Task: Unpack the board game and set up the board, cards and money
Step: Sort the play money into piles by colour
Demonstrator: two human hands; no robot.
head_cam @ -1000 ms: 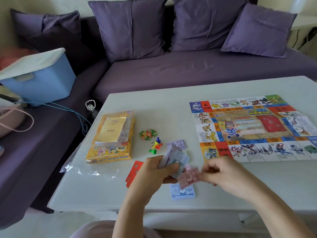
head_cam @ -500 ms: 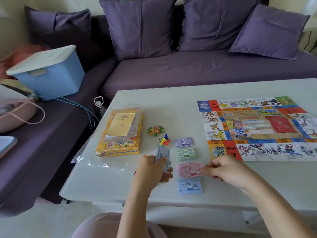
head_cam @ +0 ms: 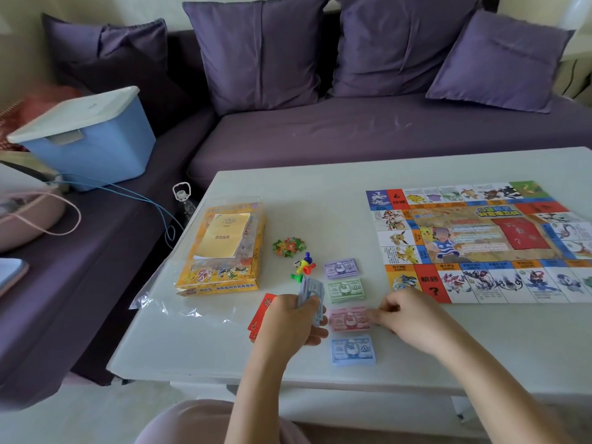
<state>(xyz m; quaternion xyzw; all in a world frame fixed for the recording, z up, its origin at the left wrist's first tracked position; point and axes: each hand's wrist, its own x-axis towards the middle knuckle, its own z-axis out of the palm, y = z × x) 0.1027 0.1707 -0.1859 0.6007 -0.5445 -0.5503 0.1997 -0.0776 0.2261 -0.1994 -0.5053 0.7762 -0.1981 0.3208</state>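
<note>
The game board [head_cam: 480, 241] lies unfolded at the right of the white table [head_cam: 198, 347]. Money lies in a column of piles: purple [head_cam: 341, 268], green [head_cam: 346, 290], pink [head_cam: 348, 319] and blue [head_cam: 352, 350]. My left hand [head_cam: 290, 318] grips a fanned stack of notes [head_cam: 310, 291] upright, just left of the piles. My right hand [head_cam: 405, 315] has its curled fingertips on the right edge of the pink pile. Red cards [head_cam: 260, 314] lie partly hidden under my left hand. The yellow game box [head_cam: 224, 251] lies on its plastic bag.
Small pawns and a die [head_cam: 302, 267] and a heap of little houses [head_cam: 288, 246] lie between the box and the money. A purple sofa [head_cam: 352, 129] runs behind the table, with a blue lidded bin [head_cam: 93, 139] at its left. A bottle [head_cam: 182, 197] stands by the table's left edge.
My right hand carried a pink note down from mid-air onto the pink pile and stays at its edge. My left hand keeps the remaining stack, now raised more upright.
</note>
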